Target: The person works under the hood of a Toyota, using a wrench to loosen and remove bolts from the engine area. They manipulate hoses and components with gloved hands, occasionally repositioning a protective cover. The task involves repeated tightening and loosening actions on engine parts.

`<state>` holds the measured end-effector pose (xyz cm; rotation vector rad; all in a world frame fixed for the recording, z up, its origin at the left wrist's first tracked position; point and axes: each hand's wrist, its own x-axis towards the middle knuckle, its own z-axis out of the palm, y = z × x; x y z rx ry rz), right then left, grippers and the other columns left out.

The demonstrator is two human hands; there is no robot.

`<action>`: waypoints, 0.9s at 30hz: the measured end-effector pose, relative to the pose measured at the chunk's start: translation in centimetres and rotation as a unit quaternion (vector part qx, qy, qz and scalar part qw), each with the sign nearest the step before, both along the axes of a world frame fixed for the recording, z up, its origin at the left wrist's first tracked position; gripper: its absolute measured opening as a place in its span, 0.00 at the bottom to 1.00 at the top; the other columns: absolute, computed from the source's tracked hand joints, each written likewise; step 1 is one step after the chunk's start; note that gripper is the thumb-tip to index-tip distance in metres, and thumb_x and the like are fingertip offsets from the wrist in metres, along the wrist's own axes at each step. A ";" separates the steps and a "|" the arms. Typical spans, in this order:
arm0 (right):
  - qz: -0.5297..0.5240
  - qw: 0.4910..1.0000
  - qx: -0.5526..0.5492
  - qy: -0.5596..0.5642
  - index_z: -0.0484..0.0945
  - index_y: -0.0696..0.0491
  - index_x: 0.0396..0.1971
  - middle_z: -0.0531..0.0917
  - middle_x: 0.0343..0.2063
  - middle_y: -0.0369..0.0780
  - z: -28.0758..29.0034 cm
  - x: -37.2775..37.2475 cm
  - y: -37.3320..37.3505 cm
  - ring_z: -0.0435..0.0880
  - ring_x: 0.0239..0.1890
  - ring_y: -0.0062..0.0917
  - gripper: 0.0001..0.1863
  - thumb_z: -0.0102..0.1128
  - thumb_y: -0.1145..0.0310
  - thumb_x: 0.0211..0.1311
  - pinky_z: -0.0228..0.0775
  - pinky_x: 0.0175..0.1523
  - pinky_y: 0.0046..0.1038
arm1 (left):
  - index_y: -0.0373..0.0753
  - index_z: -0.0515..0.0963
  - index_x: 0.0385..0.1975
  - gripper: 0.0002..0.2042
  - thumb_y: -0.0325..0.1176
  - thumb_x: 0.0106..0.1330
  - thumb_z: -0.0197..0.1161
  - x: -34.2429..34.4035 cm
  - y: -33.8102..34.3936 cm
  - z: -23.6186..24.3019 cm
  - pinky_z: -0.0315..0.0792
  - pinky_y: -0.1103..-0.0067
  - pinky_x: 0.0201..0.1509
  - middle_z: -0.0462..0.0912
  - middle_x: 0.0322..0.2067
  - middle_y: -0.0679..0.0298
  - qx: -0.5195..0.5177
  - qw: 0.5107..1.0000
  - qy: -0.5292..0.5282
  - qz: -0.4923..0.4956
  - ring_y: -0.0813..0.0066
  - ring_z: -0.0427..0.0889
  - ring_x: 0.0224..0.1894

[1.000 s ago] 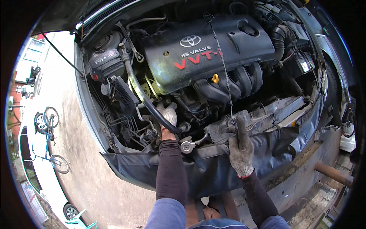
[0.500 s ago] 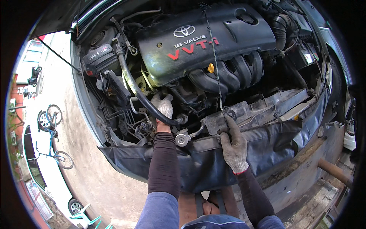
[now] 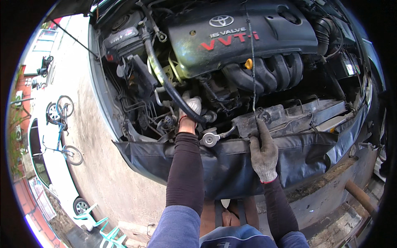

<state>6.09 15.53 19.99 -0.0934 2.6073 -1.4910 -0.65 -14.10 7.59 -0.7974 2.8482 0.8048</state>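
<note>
Centre frame: gloved left hand (image 3: 189,108) curled around the black radiator hose (image 3: 165,78); right hand (image 3: 263,152) fingers closed on the radiator support (image 3: 289,115). A hard tug could probably split the hose

Left hand (image 3: 190,106): grey knit work glove with red cuff edge; reached forward and down from the dark fabric fender cover (image 3: 231,165), back of the hand toward the camera, fingers curled out of sight. Left forearm: dark long sleeve, nearly straight, rising from the lower edge.

Right hand (image 3: 263,151): matching grey glove; resting at the cover's upper edge, fingers (image 3: 259,129) drawn together and pointing forward, grip not discernible. Right forearm: dark sleeve, angled inward, elbow low.
</note>
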 end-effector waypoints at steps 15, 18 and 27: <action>-0.053 0.994 -0.049 -0.077 0.70 0.60 0.71 0.81 0.63 0.49 -0.3 -0.1 -0.1 0.80 0.65 0.33 0.28 0.57 0.76 0.72 0.71 0.69 0.32 | 0.37 0.76 0.68 0.24 0.30 0.73 0.51 -1.3 0.8 0.2 0.60 0.63 0.80 0.73 0.71 0.48 -0.139 0.936 -0.215 -0.240 0.49 0.70 0.75; -0.006 0.999 0.030 0.018 0.70 0.55 0.72 0.84 0.58 0.50 0.1 0.2 -0.3 0.86 0.58 0.36 0.30 0.58 0.77 0.71 0.76 0.63 0.34 | 0.37 0.81 0.63 0.21 0.30 0.73 0.52 -1.5 0.5 -0.2 0.61 0.61 0.80 0.79 0.65 0.48 -0.166 0.914 -0.228 -0.293 0.50 0.75 0.71; 0.011 0.979 0.171 0.112 0.72 0.49 0.72 0.85 0.38 0.48 2.2 -1.3 1.8 0.85 0.37 0.43 0.34 0.58 0.80 0.64 0.78 0.46 0.41 | 0.47 0.78 0.67 0.21 0.39 0.77 0.54 -0.8 0.2 -3.5 0.64 0.65 0.79 0.70 0.73 0.50 0.036 0.980 -0.156 -0.116 0.49 0.67 0.75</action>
